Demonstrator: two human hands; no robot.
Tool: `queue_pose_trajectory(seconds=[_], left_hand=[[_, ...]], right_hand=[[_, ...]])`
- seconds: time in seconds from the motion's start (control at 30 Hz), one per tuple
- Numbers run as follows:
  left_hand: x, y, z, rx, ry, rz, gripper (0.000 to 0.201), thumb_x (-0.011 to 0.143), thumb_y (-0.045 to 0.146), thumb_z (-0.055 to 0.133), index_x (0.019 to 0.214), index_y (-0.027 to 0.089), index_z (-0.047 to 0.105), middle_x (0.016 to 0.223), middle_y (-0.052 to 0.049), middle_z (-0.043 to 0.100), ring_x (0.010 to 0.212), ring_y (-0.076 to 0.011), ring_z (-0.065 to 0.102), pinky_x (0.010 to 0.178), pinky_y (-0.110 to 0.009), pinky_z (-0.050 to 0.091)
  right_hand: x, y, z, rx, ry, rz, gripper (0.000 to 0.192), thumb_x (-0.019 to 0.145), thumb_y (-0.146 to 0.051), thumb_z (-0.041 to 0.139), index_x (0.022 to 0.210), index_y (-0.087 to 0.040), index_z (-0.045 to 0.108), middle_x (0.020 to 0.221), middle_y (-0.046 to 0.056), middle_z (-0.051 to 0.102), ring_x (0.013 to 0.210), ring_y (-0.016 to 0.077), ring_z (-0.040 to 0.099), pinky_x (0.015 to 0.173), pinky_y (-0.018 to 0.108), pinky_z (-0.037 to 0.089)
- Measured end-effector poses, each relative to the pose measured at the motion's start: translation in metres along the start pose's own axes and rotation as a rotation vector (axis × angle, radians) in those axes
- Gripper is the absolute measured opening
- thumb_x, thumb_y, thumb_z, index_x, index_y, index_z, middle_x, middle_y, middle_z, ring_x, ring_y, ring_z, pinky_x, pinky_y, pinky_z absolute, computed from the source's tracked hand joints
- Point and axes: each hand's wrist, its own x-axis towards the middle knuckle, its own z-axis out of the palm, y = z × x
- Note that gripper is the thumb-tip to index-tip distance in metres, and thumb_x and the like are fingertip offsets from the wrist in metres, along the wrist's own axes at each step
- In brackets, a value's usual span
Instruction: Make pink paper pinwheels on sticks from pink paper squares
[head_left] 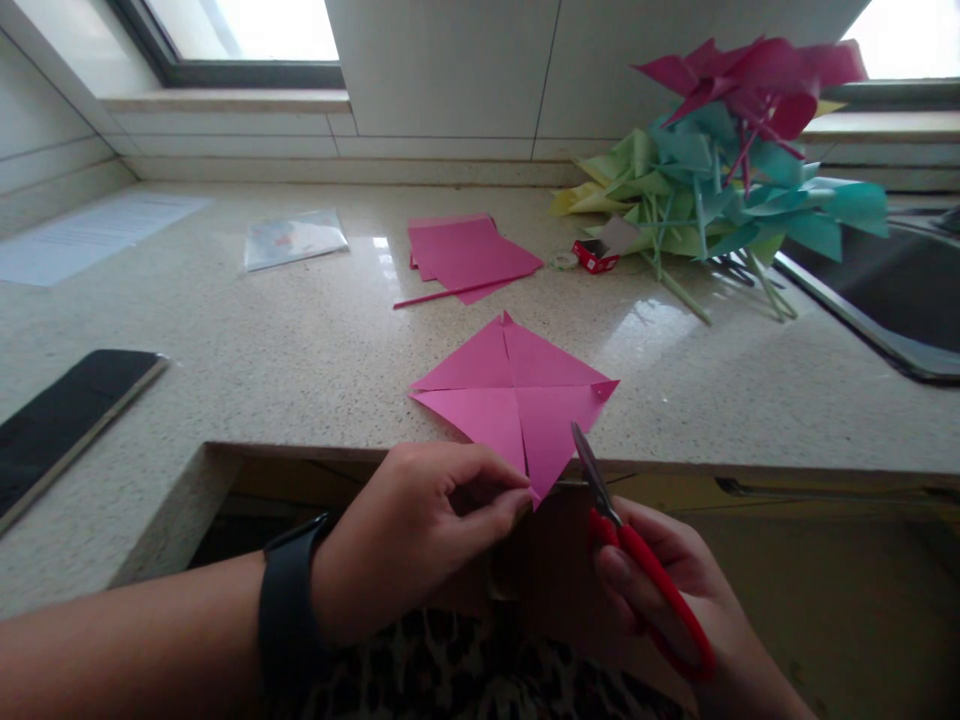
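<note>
A pink paper square (510, 395) with crossed diagonal creases hangs over the counter's front edge. My left hand (420, 530) pinches its nearest corner between thumb and fingers; a black watch sits on that wrist. My right hand (675, 590) grips red-handled scissors (630, 545), whose blades point up and touch the paper's lower right edge.
On the speckled counter (300, 350) lie a stack of pink sheets (469, 255) with a pink stick (457, 292), a small red box (596, 256), a clear packet (294, 238), a white sheet (90, 235) and a black pad (67, 415). Finished paper pinwheels (720, 170) are heaped beside the sink (892, 290).
</note>
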Motion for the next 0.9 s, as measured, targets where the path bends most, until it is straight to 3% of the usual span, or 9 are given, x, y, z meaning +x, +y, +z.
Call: queue_pose_trajectory(seconds=[0.23,0.9], left_hand=[[0.001,0.001,0.000,0.026,0.003,-0.010,0.014,0.093,0.029,0.065,0.092,0.021,0.077,0.081,0.001,0.077,0.071,-0.0136,0.068,0.066,-0.025,0.049],[-0.001,0.000,0.003,-0.049,0.033,-0.026,0.010,0.092,0.025,0.064,0.088,0.021,0.073,0.076,0.002,0.073,0.065,-0.0114,0.064,0.062,-0.022,0.050]], right_hand=[[-0.004,-0.013,0.014,0.021,0.125,0.090,0.050,0.075,-0.059,0.078,0.068,-0.019,0.048,0.053,-0.007,0.040,0.045,0.0048,0.033,0.043,0.017,0.026],[-0.003,-0.011,0.017,0.022,0.104,0.093,0.049,0.075,-0.059,0.077,0.070,-0.020,0.047,0.053,-0.006,0.042,0.044,0.0057,0.032,0.041,0.019,0.025]])
